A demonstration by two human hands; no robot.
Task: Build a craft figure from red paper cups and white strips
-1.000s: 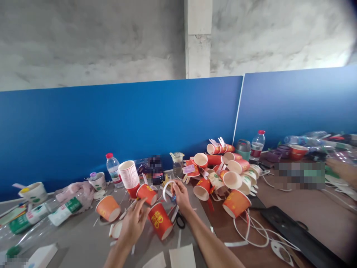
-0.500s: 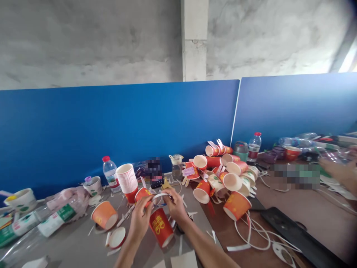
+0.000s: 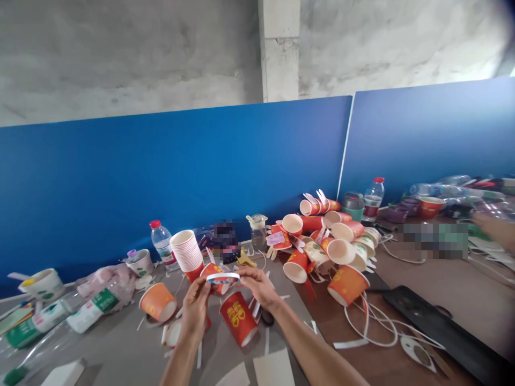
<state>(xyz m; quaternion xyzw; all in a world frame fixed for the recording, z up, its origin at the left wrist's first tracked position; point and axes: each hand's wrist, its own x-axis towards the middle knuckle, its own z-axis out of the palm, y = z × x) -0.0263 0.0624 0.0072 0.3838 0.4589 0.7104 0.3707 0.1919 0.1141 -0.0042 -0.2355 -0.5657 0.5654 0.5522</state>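
Between both hands is a thin white ring [image 3: 222, 276], which looks like a roll of tape, with blue and red print on its inside. My left hand [image 3: 196, 304] pinches its left side. My right hand [image 3: 259, 288] is closed with its fingertips at the ring's right edge. Just below lies a red paper cup [image 3: 238, 320] with a gold character, tilted on its side on the grey table [image 3: 132, 351]. Another red cup [image 3: 207, 269] with white ear-like strips is partly hidden behind the ring.
A tall stack of paper cups [image 3: 186, 252] and a water bottle [image 3: 163, 242] stand behind. Several decorated cups are piled [image 3: 338, 249] to the right, near white cables [image 3: 378, 338] and a black bar [image 3: 438, 327]. A co-worker's hand [image 3: 494, 228] shows at far right.
The white ring has turned so that its printed inside shows. My left hand has shifted slightly left and down. The camera view has also tilted a little.
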